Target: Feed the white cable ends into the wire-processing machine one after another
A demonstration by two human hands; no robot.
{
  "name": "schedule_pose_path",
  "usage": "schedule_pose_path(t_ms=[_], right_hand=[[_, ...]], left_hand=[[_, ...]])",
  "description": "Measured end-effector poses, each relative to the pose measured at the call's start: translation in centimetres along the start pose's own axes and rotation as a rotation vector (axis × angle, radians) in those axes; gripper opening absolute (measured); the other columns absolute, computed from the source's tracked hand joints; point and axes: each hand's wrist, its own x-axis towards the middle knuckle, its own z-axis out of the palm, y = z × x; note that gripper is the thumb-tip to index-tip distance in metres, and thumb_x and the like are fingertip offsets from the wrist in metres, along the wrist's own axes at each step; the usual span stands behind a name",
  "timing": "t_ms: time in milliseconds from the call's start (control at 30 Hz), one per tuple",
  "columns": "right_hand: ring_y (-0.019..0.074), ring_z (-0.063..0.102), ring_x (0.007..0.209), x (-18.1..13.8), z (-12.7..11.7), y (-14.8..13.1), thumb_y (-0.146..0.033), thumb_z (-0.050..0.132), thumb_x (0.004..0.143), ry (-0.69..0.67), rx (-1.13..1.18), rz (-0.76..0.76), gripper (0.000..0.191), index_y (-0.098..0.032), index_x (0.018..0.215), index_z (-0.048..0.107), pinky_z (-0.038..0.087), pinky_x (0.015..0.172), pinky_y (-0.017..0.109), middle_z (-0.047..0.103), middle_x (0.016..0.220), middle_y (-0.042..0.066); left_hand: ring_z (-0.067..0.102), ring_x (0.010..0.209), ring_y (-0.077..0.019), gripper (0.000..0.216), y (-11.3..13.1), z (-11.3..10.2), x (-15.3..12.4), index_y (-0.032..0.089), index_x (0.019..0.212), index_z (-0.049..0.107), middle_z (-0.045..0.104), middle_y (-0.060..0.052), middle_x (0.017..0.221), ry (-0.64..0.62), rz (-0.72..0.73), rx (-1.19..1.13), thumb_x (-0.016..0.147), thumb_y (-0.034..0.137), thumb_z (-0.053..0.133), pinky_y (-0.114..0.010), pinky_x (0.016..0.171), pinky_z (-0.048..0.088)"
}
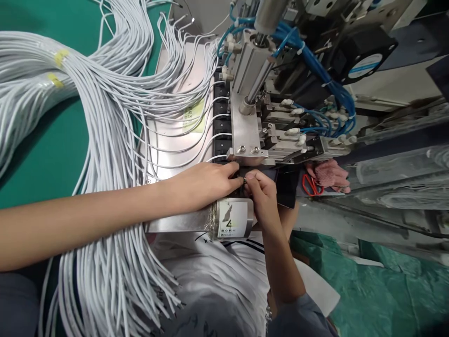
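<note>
My left hand [215, 180] reaches in from the left over the metal work plate [178, 220], its thumb and fingers pinched at the front end of a black slotted holder [221, 126]. Opposite it, my right hand [262, 189] is closed, fingertips meeting those of the left. A tiny thin piece shows between them, too small to make out. White cables [175, 150] run side by side across the plate into the holder, under a metal clamp block [245, 131] of the machine. A large bundle of white cables [101, 168] lies under and beside my left forearm.
Pneumatic cylinders with blue hoses [315, 70] stand above and right of the hands. A metal guard with a white warning label [233, 220] sits just below them. Red-handled scissors [311, 185] and a pink cloth [331, 175] lie to the right. A green mat [73, 126] covers the left table.
</note>
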Motion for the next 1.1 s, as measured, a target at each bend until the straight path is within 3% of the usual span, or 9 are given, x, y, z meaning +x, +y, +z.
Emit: schedule_pose_path(t_ms=[367, 500, 633, 867, 1000, 1100], right_hand=[[0.0096, 0.040, 0.054, 0.2, -0.3, -0.4, -0.031, 0.050, 0.089, -0.020, -0.066, -0.012, 0.030, -0.019, 0.061, 0.048, 0.032, 0.052, 0.023, 0.043, 0.055, -0.004], [0.0098, 0.045, 0.050, -0.1, 0.3, -0.3, -0.032, 0.051, 0.089, 0.089, -0.008, -0.027, 0.023, -0.019, 0.070, 0.055, 0.036, 0.049, 0.023, 0.046, 0.055, -0.005], [0.0119, 0.058, 0.058, -1.2, 0.8, -0.2, -0.025, 0.052, 0.088, 0.235, 0.006, -0.110, 0.015, -0.020, 0.091, 0.066, 0.047, 0.057, 0.025, 0.062, 0.068, -0.002], [0.0127, 0.062, 0.066, -2.6, 0.8, 0.3, -0.022, 0.056, 0.086, 0.285, -0.105, -0.232, 0.019, -0.021, 0.095, 0.073, 0.052, 0.065, 0.026, 0.070, 0.077, 0.001], [0.0128, 0.060, 0.061, -2.1, 0.8, 0.5, -0.028, 0.057, 0.086, 0.314, -0.010, -0.093, 0.014, -0.019, 0.092, 0.067, 0.050, 0.060, 0.026, 0.067, 0.074, 0.001], [0.0106, 0.050, 0.053, -1.1, 0.5, 0.4, -0.037, 0.057, 0.086, 0.211, 0.086, 0.048, 0.018, -0.020, 0.082, 0.059, 0.042, 0.051, 0.023, 0.058, 0.065, -0.002]], left_hand=[[0.060, 0.071, -0.0156, 0.031, -0.2, 0.7, 0.1, 0.014, 0.118, 0.062, 0.057, -0.010, 0.096, 0.077, 0.034, 0.065, 0.093, 0.014, 0.045, -0.026, 0.051, 0.036], [0.059, 0.069, -0.0149, 0.031, -0.4, 0.9, 0.0, 0.013, 0.119, 0.061, 0.057, -0.010, 0.095, 0.082, 0.039, 0.070, 0.092, 0.013, 0.045, -0.025, 0.051, 0.035], [0.059, 0.069, -0.0156, 0.032, -0.4, 1.1, 0.0, 0.014, 0.121, 0.059, 0.057, -0.010, 0.096, 0.088, 0.049, 0.077, 0.092, 0.013, 0.045, -0.026, 0.050, 0.036], [0.060, 0.068, -0.0160, 0.031, -0.3, 0.7, 0.2, 0.013, 0.120, 0.061, 0.057, -0.011, 0.098, 0.063, 0.043, 0.084, 0.093, 0.013, 0.045, -0.027, 0.050, 0.038], [0.060, 0.067, -0.0148, 0.032, -0.1, -0.2, 0.2, 0.014, 0.120, 0.061, 0.058, -0.011, 0.099, 0.012, 0.028, 0.063, 0.092, 0.014, 0.045, -0.026, 0.052, 0.040], [0.062, 0.069, -0.0152, 0.032, -0.1, -0.4, 0.1, 0.014, 0.119, 0.062, 0.058, -0.012, 0.101, -0.002, 0.030, 0.063, 0.092, 0.013, 0.045, -0.026, 0.053, 0.041]])
